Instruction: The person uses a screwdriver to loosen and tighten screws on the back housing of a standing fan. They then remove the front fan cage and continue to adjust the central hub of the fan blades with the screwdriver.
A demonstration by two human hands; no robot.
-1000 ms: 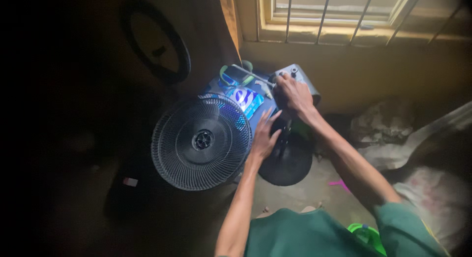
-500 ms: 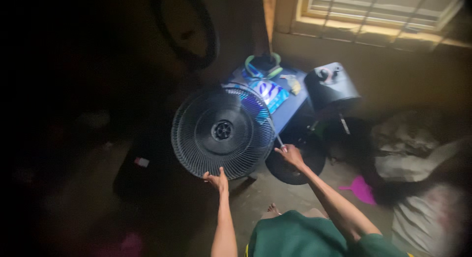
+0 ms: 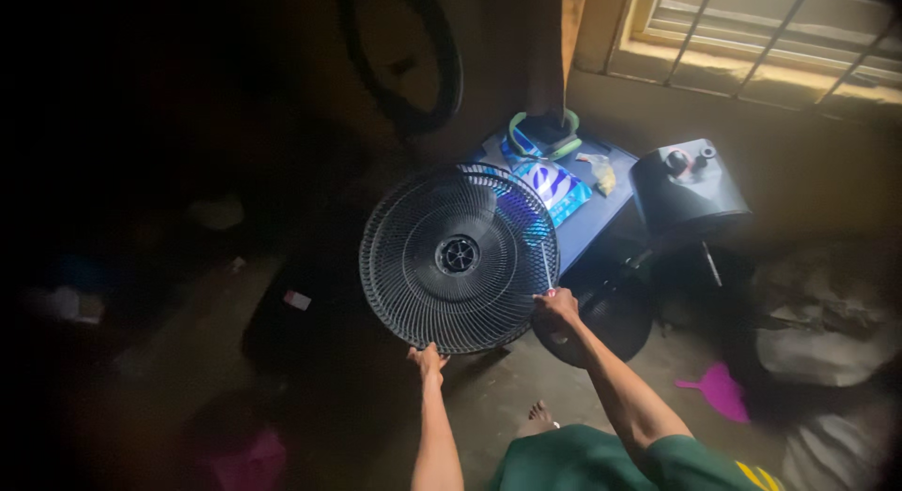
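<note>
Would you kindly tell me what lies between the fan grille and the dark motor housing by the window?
In the head view, a blue table with a blue-and-white packet lies between the grille and the housing.

The left third of the room is lost in darkness, and the pale shapes on the floor [image 3: 66, 303] there cannot be identified. The black hoop [image 3: 413, 59] on the wall is cut off by the top edge. The fan base [image 3: 601, 317] is partly hidden behind the right hand [image 3: 556, 308] and the fan grille [image 3: 458, 258]. The barred window [image 3: 770, 31] is cropped at the upper right.
</note>
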